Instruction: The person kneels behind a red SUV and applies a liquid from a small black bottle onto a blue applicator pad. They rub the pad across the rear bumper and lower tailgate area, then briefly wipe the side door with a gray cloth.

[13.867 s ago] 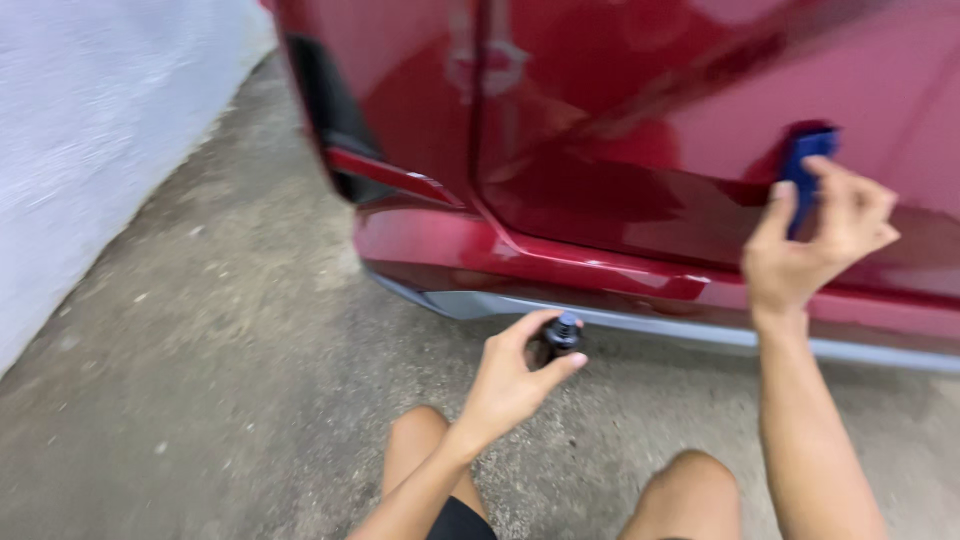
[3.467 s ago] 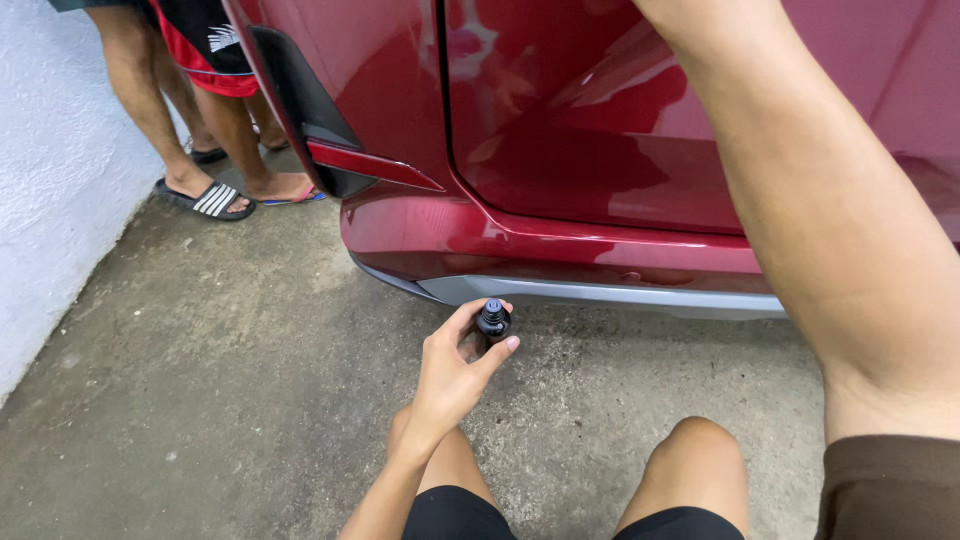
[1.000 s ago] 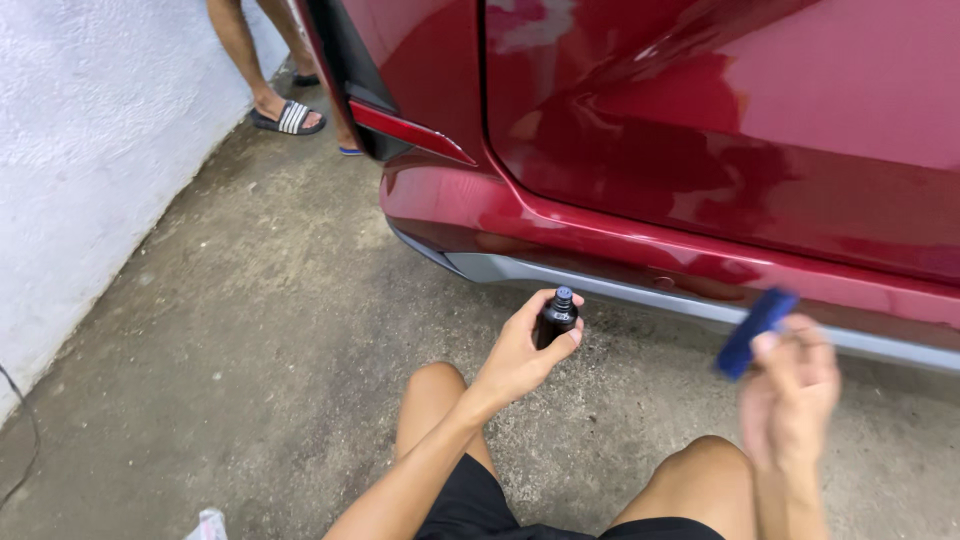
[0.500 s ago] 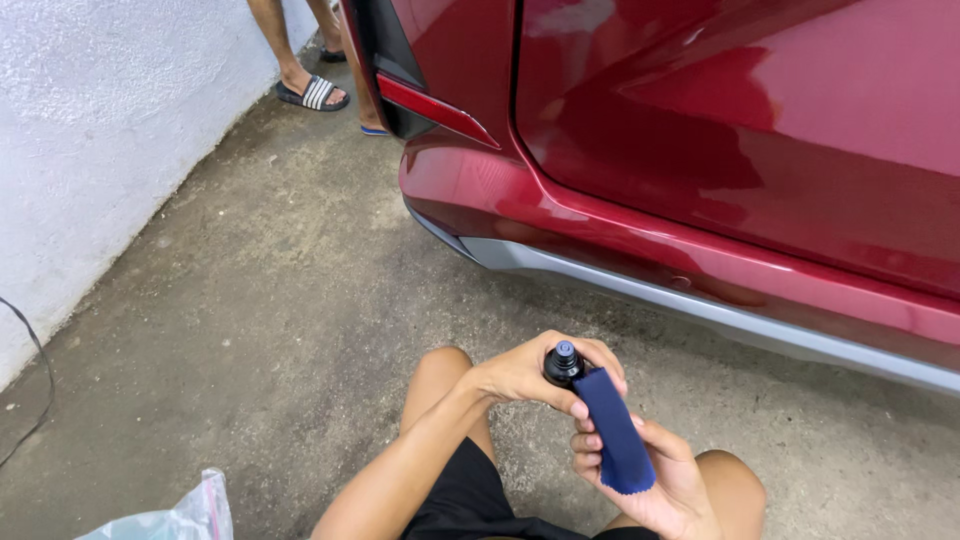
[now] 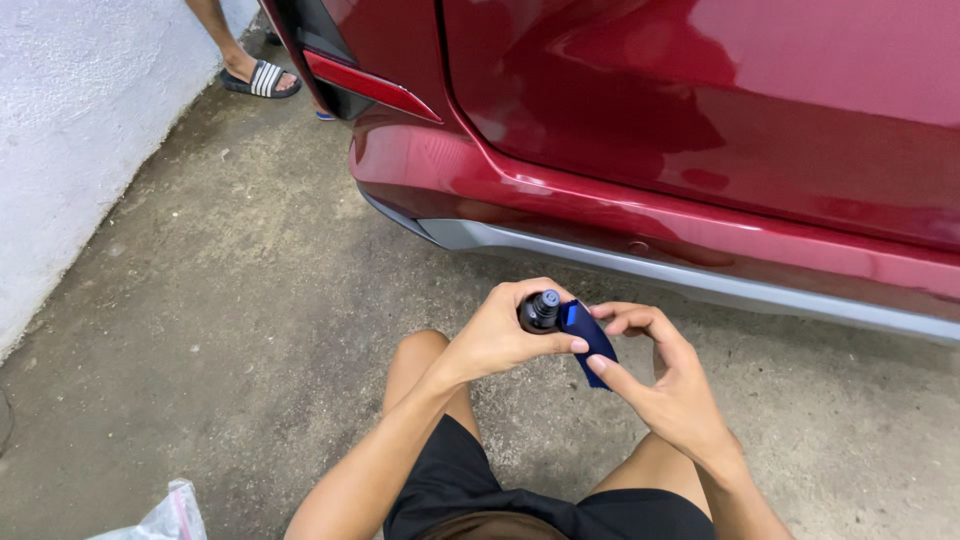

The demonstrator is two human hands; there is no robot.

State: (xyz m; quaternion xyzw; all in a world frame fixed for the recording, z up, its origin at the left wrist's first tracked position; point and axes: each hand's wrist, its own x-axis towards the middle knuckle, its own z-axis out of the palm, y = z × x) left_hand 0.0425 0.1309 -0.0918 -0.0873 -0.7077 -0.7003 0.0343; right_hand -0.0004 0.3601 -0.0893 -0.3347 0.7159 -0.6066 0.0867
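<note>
- Black shorts and bare knees fill the near edge of the head view; a clear plastic bag lies on the concrete floor at lower left.
- Just above the knees, the left hand is curled tight around a small dark bottle, its capped neck pointing up and slightly toward the right hand.
- The right hand has its fingers half curled, pinching a blue applicator pad between thumb and fingertips.
- Pad and bottle meet: the pad's upper end lies against the bottle's mouth, its long axis slanting down and right, away from the left hand. Whether the cap is on or off is probably too small to tell.
- Beyond the hands runs the grey lower trim of a dark red car.
- Farthest off, another person's sandalled foot stands by the white wall.
</note>
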